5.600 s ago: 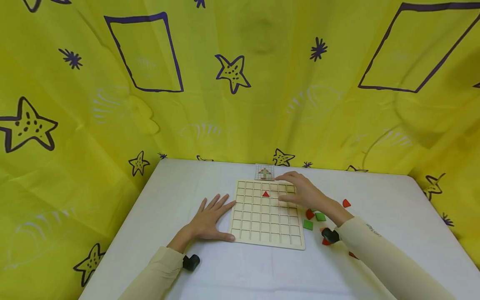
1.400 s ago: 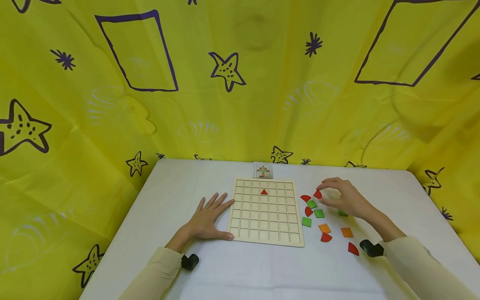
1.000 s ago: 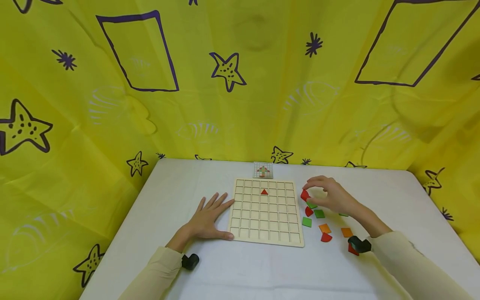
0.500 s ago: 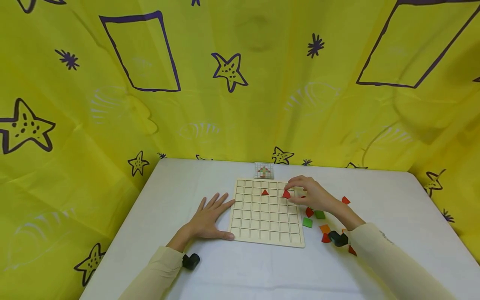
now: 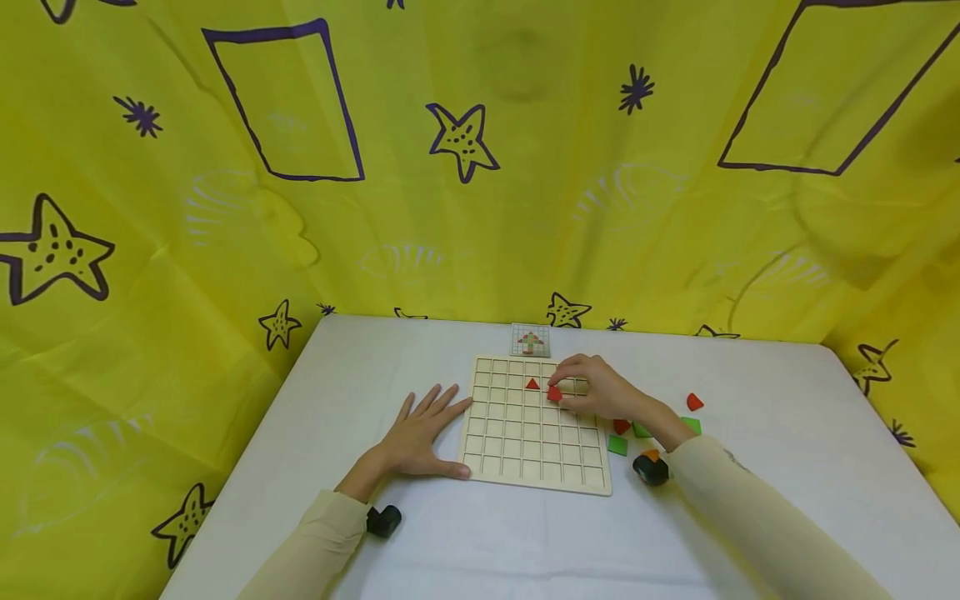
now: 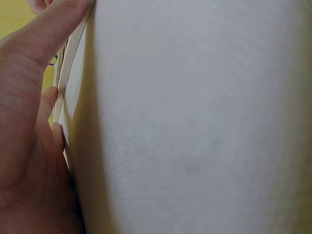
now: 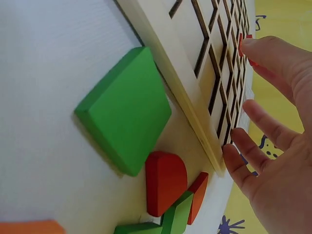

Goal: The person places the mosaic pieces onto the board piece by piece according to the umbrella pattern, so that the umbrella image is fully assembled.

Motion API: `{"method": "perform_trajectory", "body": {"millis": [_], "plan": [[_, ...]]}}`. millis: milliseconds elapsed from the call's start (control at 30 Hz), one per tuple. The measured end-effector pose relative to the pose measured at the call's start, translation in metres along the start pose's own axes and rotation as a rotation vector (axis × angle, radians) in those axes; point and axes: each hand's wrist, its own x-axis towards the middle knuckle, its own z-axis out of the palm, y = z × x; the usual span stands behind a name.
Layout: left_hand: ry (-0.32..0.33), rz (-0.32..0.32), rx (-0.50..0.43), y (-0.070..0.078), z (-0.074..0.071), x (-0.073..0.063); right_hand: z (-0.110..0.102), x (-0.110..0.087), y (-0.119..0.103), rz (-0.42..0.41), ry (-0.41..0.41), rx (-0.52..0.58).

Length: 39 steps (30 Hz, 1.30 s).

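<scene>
A pale wooden grid board (image 5: 502,433) lies on the white table, with a red triangle (image 5: 532,384) in a cell of its second row. My right hand (image 5: 603,392) pinches a red quarter-circle piece (image 5: 554,393) between thumb and fingers, low over the cells just right of that triangle. In the right wrist view the thumb covers part of the piece. The left hand (image 5: 415,442) lies spread on the table, its thumb at the board's near left corner and a fingertip at the left edge. The left wrist view shows the thumb (image 6: 53,31) against the board's side.
Beyond the board lies a small pattern card (image 5: 530,340). Loose pieces lie to the right: a green square (image 5: 618,445), a red quarter circle (image 5: 694,402), an orange piece (image 5: 651,455) and several others, partly hidden under the right forearm. A yellow curtain hangs behind.
My right hand picked a red quarter-circle piece from the loose pieces and carried it left over the board, to beside the triangle. The left hand has stayed at the board's edge.
</scene>
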Motion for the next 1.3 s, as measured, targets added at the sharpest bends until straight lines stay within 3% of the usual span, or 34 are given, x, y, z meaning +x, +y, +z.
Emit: {"method": "perform_trajectory", "body": {"millis": [633,867,1167,1300], "plan": [[-0.021,-0.023,0.008,0.002,0.0,0.001,0.006,0.008,-0.001,0.029,-0.059,-0.079],[0.008,0.001,-0.004,0.0,0.002,0.001,0.006,0.008,0.001,0.029,-0.06,-0.074],[0.057,0.02,-0.016,-0.013,0.016,0.004,0.006,0.006,0.001,0.032,-0.057,-0.08],[0.04,0.022,-0.012,-0.007,0.01,0.003,0.006,0.006,0.001,0.028,-0.055,-0.076]]}}
